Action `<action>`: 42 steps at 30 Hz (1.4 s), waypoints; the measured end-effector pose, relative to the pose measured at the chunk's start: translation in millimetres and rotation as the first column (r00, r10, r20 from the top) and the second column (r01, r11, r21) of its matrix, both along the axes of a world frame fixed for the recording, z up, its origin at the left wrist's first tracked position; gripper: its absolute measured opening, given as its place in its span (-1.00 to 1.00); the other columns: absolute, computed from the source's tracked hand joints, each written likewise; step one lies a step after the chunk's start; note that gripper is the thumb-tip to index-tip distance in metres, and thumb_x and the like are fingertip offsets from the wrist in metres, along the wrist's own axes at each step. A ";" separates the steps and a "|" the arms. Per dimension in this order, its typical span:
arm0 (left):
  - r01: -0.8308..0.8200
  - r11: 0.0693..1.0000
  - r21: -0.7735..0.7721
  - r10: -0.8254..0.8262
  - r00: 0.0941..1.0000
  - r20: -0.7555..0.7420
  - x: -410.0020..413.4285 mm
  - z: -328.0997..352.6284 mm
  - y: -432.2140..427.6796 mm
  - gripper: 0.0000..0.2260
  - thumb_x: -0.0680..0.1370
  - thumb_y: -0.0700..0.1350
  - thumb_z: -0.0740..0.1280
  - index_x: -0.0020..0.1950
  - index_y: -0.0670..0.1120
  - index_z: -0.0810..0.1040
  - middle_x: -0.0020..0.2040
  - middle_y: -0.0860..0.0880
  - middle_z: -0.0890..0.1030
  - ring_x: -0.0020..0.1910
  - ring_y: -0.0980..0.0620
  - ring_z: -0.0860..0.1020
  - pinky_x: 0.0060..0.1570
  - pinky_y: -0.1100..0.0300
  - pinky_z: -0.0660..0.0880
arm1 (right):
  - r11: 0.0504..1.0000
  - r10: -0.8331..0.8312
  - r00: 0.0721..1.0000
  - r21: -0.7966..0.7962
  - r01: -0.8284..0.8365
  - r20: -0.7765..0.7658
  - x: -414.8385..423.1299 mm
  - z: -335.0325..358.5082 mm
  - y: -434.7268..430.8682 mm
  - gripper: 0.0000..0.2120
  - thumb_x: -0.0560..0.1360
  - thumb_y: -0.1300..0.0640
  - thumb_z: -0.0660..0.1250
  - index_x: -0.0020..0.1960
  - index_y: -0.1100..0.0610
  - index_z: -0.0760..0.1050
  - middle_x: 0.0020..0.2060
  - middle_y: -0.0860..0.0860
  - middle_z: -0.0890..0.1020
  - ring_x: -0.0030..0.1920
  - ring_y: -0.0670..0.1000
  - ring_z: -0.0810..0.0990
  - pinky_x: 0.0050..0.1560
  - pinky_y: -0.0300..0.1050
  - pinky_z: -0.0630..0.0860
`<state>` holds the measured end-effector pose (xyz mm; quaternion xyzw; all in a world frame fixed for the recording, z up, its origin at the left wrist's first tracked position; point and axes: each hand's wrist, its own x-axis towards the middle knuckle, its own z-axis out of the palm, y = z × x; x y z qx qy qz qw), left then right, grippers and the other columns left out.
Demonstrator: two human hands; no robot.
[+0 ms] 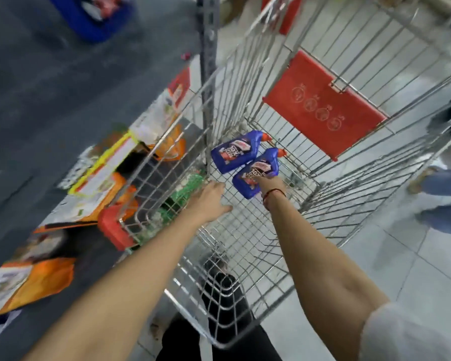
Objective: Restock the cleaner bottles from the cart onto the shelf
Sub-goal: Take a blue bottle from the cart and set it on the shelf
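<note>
Reaching into the silver wire shopping cart [245,230] with both arms: right hand [270,185] is gripping the nearer blue plastic cleaner bottle with orange cap [255,173], fingers wrapped over its lower end. The second identical blue bottle [233,152] is lying just beside it on the cart floor, the two touching. Left hand [210,201] is hovering over the cart floor with fingers spread, holding nothing. The grey shelf [50,105] with orange packages [37,280] is sitting left of the cart.
</note>
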<state>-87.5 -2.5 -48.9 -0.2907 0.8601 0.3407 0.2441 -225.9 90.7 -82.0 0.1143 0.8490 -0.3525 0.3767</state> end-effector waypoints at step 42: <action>-0.524 0.848 0.083 0.426 0.578 -0.696 135.4 240.9 -65.6 -0.31 0.32 -0.20 0.53 0.39 -0.12 0.32 0.19 -0.09 0.60 0.14 0.04 0.56 0.13 0.17 0.46 | 0.263 0.341 0.870 -0.853 -0.451 -0.356 99.7 264.6 -81.7 -0.56 0.27 0.39 0.42 0.07 0.07 0.47 -0.18 -0.15 0.71 -0.16 -0.18 0.65 -0.16 -0.27 0.61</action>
